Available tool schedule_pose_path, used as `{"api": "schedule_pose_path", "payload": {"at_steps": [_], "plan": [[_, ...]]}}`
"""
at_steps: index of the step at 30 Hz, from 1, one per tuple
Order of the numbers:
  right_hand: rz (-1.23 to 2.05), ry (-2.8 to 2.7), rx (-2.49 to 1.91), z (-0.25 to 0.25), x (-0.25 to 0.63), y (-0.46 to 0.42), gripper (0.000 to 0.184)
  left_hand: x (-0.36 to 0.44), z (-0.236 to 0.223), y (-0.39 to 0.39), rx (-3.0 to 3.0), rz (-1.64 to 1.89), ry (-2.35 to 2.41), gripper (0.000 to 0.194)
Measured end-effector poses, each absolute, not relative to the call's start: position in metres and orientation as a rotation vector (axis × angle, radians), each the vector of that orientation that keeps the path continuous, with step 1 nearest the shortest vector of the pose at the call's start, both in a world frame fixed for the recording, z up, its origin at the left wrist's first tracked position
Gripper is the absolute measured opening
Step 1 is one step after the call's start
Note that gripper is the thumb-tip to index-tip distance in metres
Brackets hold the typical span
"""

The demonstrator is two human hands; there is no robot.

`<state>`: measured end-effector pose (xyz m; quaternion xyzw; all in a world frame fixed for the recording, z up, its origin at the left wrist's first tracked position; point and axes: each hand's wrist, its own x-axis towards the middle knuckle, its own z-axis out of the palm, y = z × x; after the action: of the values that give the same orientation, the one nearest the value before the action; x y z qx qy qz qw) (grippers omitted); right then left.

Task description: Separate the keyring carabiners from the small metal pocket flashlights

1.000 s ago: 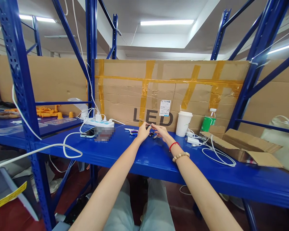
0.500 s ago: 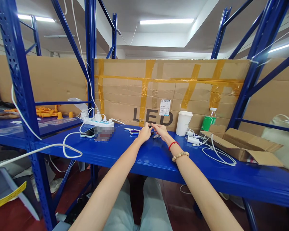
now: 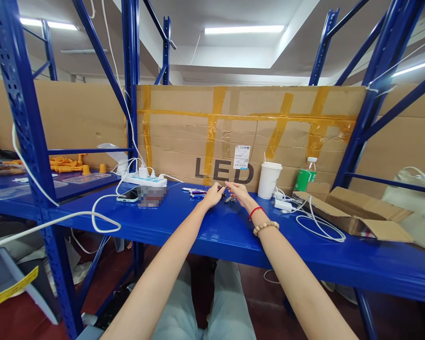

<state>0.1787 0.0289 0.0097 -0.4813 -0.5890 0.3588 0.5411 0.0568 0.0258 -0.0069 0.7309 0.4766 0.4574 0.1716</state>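
Fingertip work over a small dark piece beside the pens

The left hand (image 3: 214, 195) and right hand (image 3: 238, 192) meet just above the blue tabletop (image 3: 170, 217), well in from its front edge. Between the fingertips, on the left hand's side, is a small dark piece (image 3: 220, 188); its exact shape is too small to tell. The left grip is narrow and appears pinched on that piece. The right grip has its fingertips close beside it, but whether they hold anything I cannot tell.

Just left of the left hand lie several pens (image 3: 197, 194), side by side and roughly parallel. Under and beside the right fingertips is a loose cluster of small parts (image 3: 230, 200), dark and silvery.

For fine handling like this, I would keep the left pinch firm and steady and let the right fingertips do the finer work, with light pressure. Working low seems wise: a slipped piece would then drop only onto the tabletop. The likeliest trouble is a small piece rolling in among the loose parts or getting knocked by the side of the right hand, so keep that wrist raised. Tilting the piece clear of the fingers would make its ends easier to see.

The white cup (image 3: 269, 181) stands upright near the right hand, so rightward sweeps of that hand are best kept short. The white adapter (image 3: 282, 205) lies farther right.
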Motion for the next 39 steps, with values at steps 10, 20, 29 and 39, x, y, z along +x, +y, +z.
{"api": "schedule_pose_path", "payload": {"at_steps": [10,20,29,39], "plan": [[0.516,-1.304,-1.614,-0.015,0.218,0.046,0.014,0.052,-0.01,0.031,2.073,1.226,1.531,0.02],[0.661,-1.553,-1.398,0.003,0.187,0.029,0.026,0.052,-0.007,0.029,2.128,1.337,1.61,0.019],[0.849,-1.749,-1.149,0.009,0.172,0.021,0.02,0.052,0.0,0.023,1.951,1.508,1.393,0.018],[0.45,-1.341,-1.7,-0.005,0.211,0.044,0.029,0.051,-0.003,0.028,1.795,1.488,1.401,0.02]]}}
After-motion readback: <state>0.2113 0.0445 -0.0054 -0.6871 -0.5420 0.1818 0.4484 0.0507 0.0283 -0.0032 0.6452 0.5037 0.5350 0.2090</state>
